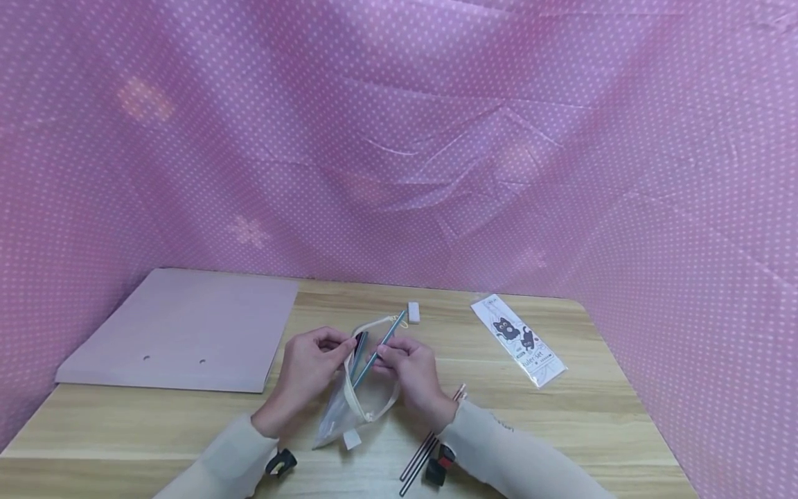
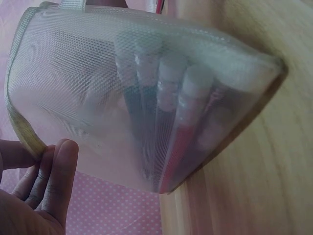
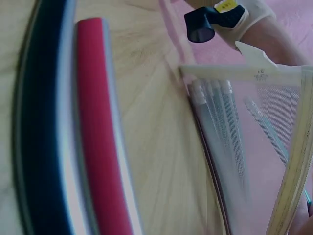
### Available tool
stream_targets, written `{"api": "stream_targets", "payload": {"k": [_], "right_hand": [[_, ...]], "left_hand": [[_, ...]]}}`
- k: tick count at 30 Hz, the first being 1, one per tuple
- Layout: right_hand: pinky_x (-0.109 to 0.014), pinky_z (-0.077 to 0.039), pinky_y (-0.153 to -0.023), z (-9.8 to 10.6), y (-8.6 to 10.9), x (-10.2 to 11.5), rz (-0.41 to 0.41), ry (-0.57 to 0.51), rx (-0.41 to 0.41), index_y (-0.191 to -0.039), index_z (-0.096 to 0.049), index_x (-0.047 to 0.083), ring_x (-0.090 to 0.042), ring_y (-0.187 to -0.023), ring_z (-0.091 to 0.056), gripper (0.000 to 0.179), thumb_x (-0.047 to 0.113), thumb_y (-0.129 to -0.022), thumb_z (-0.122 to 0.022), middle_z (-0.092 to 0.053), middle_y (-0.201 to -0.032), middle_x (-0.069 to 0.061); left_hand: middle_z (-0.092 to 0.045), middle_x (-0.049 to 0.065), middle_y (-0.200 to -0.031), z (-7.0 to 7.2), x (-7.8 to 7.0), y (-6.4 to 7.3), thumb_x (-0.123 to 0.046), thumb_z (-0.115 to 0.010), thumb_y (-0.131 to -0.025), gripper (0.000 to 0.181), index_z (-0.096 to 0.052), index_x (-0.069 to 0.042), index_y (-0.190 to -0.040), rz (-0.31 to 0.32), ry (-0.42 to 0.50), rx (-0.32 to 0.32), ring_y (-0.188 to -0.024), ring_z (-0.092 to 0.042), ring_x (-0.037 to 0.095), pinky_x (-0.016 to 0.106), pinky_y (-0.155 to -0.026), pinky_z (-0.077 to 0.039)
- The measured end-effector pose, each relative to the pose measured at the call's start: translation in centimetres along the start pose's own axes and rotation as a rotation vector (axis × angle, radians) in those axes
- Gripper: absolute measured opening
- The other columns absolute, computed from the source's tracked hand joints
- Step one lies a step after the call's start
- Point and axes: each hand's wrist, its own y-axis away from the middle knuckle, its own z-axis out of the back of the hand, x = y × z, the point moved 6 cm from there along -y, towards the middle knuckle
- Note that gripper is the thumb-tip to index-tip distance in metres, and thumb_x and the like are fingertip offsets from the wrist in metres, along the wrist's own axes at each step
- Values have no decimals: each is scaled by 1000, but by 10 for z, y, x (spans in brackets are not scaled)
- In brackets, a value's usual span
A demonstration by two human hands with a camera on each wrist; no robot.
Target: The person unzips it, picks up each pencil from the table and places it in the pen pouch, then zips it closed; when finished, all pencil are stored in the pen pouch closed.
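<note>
My left hand pinches the pale zip edge of a see-through mesh pencil pouch, whose mouth gapes upward. In the left wrist view, several pencils with white eraser ends show through the mesh. My right hand holds a blue-green pencil between thumb and fingers, slanting down into the mouth. Its lower end, a pencil tip with an eraser, shows inside the mesh in the right wrist view. Other pencil ends stick up by my left fingertips.
Several loose pencils lie on the wooden table under my right wrist. A white eraser lies behind the pouch. To the right is a packaged ruler set with black cats; at left lies a large pale board with two holes.
</note>
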Motion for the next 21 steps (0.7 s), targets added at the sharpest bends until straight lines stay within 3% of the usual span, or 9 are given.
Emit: {"api": "stream_targets", "payload": {"k": [8, 14, 21], "right_hand": [[-27, -64, -77, -5, 5, -5, -62, 18, 62, -108, -60, -15, -12, -74, -74, 18, -3, -94, -61, -74, -84, -9], [-28, -63, -80, -11, 6, -2, -76, 22, 102, -118, -54, -20, -15, -81, -75, 28, -2, -96, -59, -72, -107, -32], [-27, -63, -80, -16, 9, -5, -130, 21, 159, -121, -53, -21, -14, -83, -76, 30, -2, -98, -56, -71, -111, -33]], "left_hand": [[-77, 8, -85, 0, 0, -1, -21, -77, -90, 11, -77, -10, -90, 6, -1, 3, -67, -68, 13, 23, -57, -57], [-77, 7, -86, 1, 2, -2, -22, -76, -91, 10, -76, -12, -91, 6, -6, 5, -70, -70, 13, 24, -58, -58], [-77, 6, -84, 0, 1, -2, -21, -77, -90, 10, -77, -11, -90, -2, -16, -4, -69, -69, 11, 22, -57, -56]]}}
